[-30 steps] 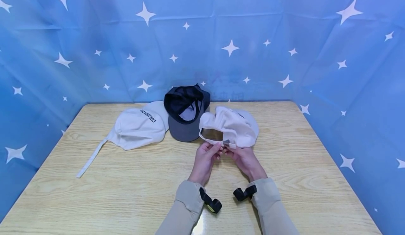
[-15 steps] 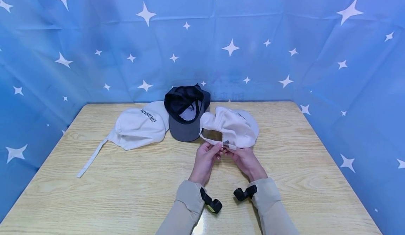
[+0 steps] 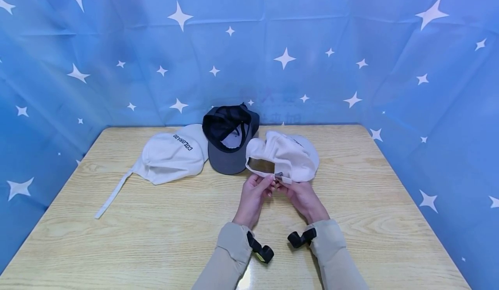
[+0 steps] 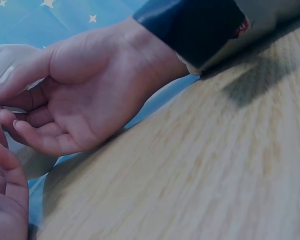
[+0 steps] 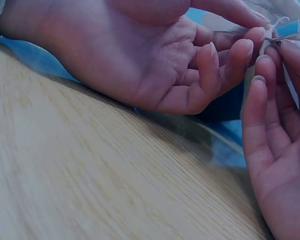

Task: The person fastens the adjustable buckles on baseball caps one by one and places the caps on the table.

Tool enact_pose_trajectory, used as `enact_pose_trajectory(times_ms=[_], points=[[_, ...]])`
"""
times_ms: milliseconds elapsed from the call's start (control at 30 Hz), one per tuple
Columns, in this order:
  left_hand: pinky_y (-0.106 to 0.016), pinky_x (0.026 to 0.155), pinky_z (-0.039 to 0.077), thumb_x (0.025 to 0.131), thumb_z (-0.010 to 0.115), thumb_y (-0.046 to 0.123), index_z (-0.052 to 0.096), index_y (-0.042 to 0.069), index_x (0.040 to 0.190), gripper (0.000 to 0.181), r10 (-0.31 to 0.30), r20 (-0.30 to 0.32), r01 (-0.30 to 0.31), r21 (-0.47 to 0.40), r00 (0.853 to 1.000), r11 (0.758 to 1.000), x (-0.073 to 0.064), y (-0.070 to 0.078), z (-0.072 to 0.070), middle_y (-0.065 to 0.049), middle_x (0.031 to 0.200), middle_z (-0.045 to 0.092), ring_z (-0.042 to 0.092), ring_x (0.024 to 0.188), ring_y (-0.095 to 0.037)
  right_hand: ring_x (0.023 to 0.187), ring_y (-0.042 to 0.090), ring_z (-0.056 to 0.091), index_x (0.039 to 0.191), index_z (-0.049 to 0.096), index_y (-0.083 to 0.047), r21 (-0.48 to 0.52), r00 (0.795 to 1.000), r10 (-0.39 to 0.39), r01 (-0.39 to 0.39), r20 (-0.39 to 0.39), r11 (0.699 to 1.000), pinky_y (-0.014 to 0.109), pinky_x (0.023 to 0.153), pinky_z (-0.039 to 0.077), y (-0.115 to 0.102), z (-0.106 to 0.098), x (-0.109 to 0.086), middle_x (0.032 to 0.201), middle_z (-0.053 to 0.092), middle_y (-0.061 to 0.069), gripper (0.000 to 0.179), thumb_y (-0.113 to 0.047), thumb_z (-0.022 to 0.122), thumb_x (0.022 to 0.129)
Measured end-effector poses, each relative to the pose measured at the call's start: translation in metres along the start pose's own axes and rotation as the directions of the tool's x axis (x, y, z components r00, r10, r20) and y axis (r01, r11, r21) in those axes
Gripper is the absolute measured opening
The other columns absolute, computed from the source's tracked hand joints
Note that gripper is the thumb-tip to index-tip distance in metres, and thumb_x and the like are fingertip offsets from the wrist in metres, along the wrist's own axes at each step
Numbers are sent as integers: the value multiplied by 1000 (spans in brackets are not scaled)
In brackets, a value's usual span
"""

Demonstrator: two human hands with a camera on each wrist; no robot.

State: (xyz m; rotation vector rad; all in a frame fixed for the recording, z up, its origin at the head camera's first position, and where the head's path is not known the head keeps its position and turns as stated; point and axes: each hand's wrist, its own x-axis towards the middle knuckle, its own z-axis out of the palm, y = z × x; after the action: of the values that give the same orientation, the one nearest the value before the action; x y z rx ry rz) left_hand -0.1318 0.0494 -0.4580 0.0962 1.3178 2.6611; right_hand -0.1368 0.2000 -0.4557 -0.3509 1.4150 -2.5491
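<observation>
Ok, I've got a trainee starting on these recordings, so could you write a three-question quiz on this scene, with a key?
1. True or false: the dark cap lies between the left cap and the right cap.

2. The left hand and right hand both hold the right cap by its:
A) brim
B) strap
C) crown

3. Fill in the word: the lettering on the left cap reads ____.

Key: 1. True. 2. B. 3. COLORADO.
</observation>
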Motion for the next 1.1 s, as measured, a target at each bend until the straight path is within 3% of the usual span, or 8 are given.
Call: enact_pose_trajectory(times_ms=[600,933,1100], points=[[-19,53,42,79,68,22,58,7,87,20,2,-11,-3,-32,1000,999,2,-1,-2,-4,79,60,55,64,-11,81,14,59,100,55,-8,3,1000,10,-10,16,1000,25,74,48,-1,1,0,92,59,2,17,-4,59,84],[-19,55,43,79,68,22,59,6,89,22,-17,0,17,9,1000,1000,0,0,-1,-4,79,60,55,68,-12,82,14,58,100,54,-7,26,999,-23,23,23,999,24,72,47,1,-1,0,94,58,3,15,1,52,87],[-19,54,42,80,67,19,57,3,89,21,-14,-6,14,-26,1000,1000,1,0,-1,-4,77,60,55,66,-12,82,14,58,99,55,-6,24,1000,-13,12,26,1000,25,73,47,1,-1,0,93,59,4,14,-1,55,86]])
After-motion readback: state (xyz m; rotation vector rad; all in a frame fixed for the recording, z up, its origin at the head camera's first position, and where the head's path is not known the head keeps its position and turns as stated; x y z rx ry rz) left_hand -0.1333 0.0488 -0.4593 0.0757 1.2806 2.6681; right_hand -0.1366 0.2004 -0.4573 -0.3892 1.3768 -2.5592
